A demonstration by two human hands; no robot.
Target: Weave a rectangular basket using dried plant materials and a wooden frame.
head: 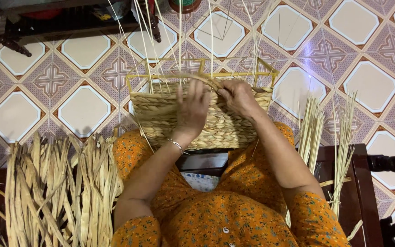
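A half-woven straw basket (161, 114) rests on my lap, its yellow wire frame (136, 76) and several thin upright stakes (180, 41) rising above the woven wall. My left hand (192, 110) lies flat against the woven side, fingers spread upward. My right hand (237, 97) pinches a twisted straw strand (205, 80) at the basket's top edge, pulling it across the stakes. A thin bracelet sits on my left wrist.
A bundle of flat dried straw (60, 183) lies at my left. Thin reed stalks (312, 132) stand at my right beside a dark wooden chair (362, 183). Patterned floor tiles (83, 110) lie below. Dark furniture (69, 20) stands at the far left.
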